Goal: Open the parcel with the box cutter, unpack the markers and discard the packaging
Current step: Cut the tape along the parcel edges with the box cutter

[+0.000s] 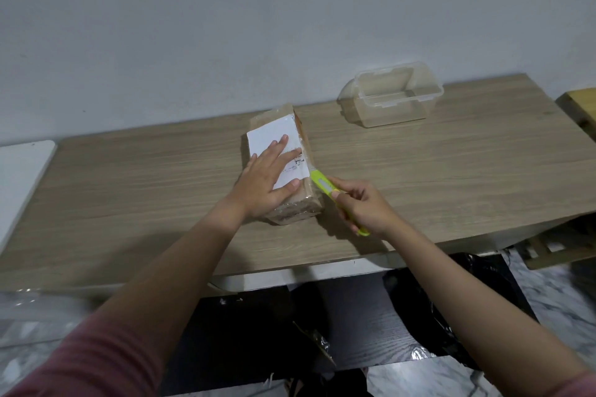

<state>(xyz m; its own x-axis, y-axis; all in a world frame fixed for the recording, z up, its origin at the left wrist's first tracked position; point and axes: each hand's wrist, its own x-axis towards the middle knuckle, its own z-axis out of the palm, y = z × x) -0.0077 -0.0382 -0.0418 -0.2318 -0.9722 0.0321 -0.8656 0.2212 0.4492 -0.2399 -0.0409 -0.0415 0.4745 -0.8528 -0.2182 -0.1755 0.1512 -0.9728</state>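
A brown cardboard parcel (298, 214) wrapped in clear tape, with a white label on top, lies in the middle of the wooden table (145, 196). My left hand (266, 179) lies flat on the label with fingers spread, pressing the parcel down. My right hand (367, 206) grips a lime-green box cutter (322, 185), whose tip touches the parcel's right edge near the label corner. The markers are hidden inside the parcel.
A clear plastic container (392, 95) stands open at the back right of the table. A black bin bag (429, 303) sits on the floor under the table's front edge. A white surface (19, 177) adjoins the table on the left, a wooden piece (580, 106) on the right.
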